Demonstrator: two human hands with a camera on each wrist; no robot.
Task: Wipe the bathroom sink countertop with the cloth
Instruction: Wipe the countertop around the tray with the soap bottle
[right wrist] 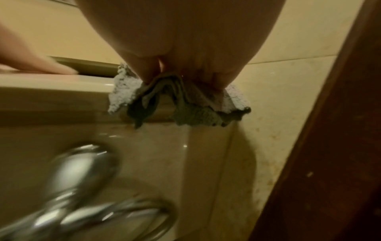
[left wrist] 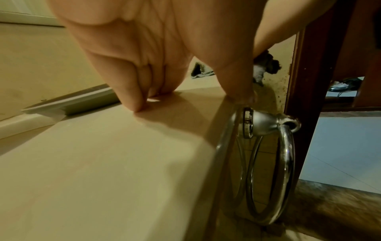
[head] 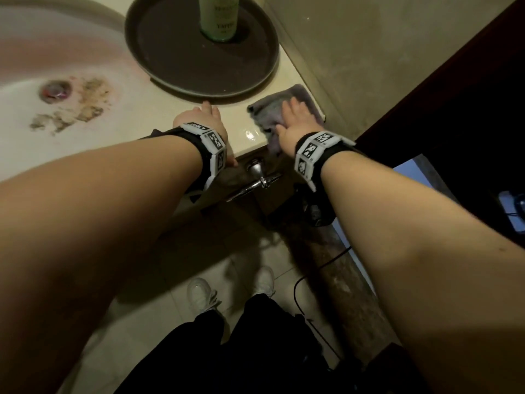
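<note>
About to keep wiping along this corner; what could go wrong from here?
The cloth overhangs the countertop edge under the right hand; it may slip off. The left hand touches the tray rim; a push could tip the bottle.

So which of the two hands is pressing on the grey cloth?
The right hand lies flat on the grey terry cloth by the wall; the left hand rests bare on the cream countertop.
</note>
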